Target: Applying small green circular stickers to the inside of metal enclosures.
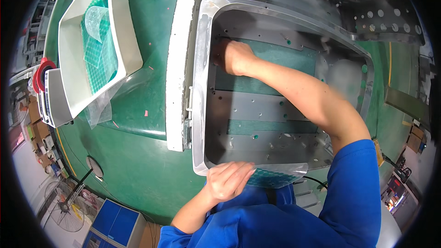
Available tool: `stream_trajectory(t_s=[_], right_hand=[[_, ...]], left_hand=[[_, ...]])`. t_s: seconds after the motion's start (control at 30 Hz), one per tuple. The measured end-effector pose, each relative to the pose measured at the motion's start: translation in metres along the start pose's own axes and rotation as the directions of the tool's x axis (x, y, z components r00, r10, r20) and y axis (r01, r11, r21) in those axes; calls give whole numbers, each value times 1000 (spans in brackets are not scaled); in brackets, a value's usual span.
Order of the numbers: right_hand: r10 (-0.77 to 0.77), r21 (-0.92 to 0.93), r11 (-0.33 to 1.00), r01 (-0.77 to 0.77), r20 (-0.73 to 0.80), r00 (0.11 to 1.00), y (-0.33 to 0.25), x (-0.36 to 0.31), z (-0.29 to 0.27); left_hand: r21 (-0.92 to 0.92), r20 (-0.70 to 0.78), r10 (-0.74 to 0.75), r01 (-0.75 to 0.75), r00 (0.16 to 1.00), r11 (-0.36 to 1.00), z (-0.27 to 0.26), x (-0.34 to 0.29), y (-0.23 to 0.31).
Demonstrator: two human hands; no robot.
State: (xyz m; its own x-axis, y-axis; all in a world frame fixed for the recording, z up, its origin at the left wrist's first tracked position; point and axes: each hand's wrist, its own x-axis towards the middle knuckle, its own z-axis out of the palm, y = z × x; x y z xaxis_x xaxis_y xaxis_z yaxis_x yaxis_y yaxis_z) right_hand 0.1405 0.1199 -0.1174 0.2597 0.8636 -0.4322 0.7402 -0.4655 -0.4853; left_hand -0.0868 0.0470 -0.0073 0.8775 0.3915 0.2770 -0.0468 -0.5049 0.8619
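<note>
My left hand (229,181) is closed on the edge of a clear sheet of round green stickers (273,177), held at the near rim of a large grey metal enclosure (199,92). My right arm reaches across into this open box. At its left inner wall, near the far corner, my right hand (235,58) is closed, with the fingertips in dark shadow; anything between them is too small or hidden to make out. Small green dots (256,137) sit over several places on the box's inner panels, among many small holes.
Left of the enclosure, a cream bin (126,27) holds more green sticker sheets (97,59) on a green tabletop (149,87). A white-edged panel (177,64) stands along the enclosure's left side. A floor fan (69,206) and a blue cabinet (115,222) are at lower left.
</note>
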Motion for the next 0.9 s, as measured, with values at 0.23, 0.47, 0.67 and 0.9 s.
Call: stream_trajectory(t_s=[0.23,0.47,0.67,0.9], right_hand=[[-46,12,999,47,-47,998,4,0,6],[-87,-18,996,86,-56,995,4,-2,5],[-101,-33,994,100,-53,993,3,-3,4],[-128,-1,992,130,-181,975,5,-7,10]], left_hand=[[-8,2,0,0,1000,1000,0,1,0],[-4,-6,-6,6,1000,1000,1,1,1],[19,-27,20,-19,999,1000,3,-2,-2],[33,-26,25,-24,999,999,3,-1,-2]])
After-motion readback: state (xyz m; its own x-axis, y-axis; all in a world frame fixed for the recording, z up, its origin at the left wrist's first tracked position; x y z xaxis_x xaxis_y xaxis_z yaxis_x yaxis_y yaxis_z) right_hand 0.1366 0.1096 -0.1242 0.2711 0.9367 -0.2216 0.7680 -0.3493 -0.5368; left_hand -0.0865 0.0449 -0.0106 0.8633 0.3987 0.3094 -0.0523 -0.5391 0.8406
